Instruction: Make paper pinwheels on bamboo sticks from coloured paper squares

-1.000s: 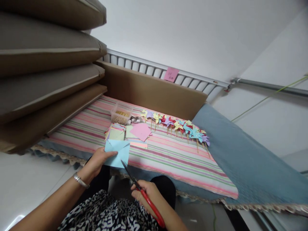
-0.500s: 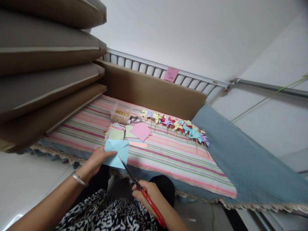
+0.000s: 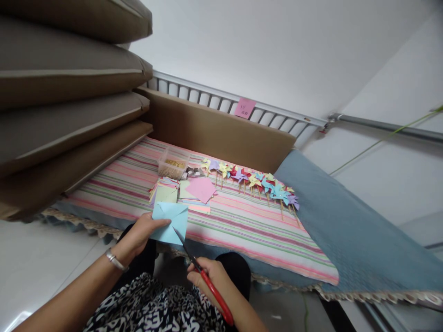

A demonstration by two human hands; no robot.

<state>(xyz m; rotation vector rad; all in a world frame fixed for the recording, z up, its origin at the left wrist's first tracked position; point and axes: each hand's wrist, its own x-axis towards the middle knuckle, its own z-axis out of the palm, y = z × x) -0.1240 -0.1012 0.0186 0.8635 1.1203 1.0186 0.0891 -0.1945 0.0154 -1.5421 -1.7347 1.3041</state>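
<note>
Between thumb and fingers, my left hand pinches a light blue square of paper with slits running in from its corners. My right hand is closed around red-handled scissors. Their dark blades lie at the lower right corner of the paper, pointing towards its middle. Just beyond the paper are a stack of coloured paper squares and a pink square on top of other sheets. A row of finished paper pinwheels on sticks lies farther back to the right.
A clear plastic box of thin sticks stands behind the paper stacks, with small dark items beside it. Everything rests on a striped cloth. Thick cushions are piled at the left, and a brown board stands along the back.
The scissor blades have come closer together along the cut in the paper's lower right corner. The paper and my left hand have shifted slightly right.
</note>
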